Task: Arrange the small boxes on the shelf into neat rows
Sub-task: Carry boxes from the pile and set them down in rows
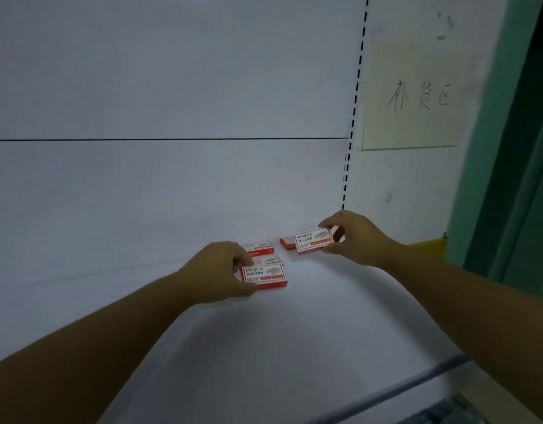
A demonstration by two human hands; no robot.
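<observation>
on the white shelf (294, 332), five small red-and-white boxes, all toward the back right corner. in the left hand (218, 272), the nearest box (265, 276), pinched at its left end between thumb and curled fingers, lying flat, printed face up. just behind it, partly hidden by it, a second box (268, 260). behind that again, close to the left fingers, a third box (261, 248), flat on the shelf. off to the right, in the right hand (356, 237), a fourth box (313, 240), clamped at its right end between curled fingers on top and thumb underneath, printed face toward the camera and slightly tilted; hard to tell whether lifted or resting on the shelf. half hidden behind its left end, a fifth box (285, 242), flat. a clear gap between the left group of three and the right pair. both forearms bare, reaching in from the lower corners. on the right side wall, a pale paper sheet (417, 123) with handwritten characters; beside it, a vertical strip of dark slots (356, 96). past the right wrist, a yellow tab (432, 243).
</observation>
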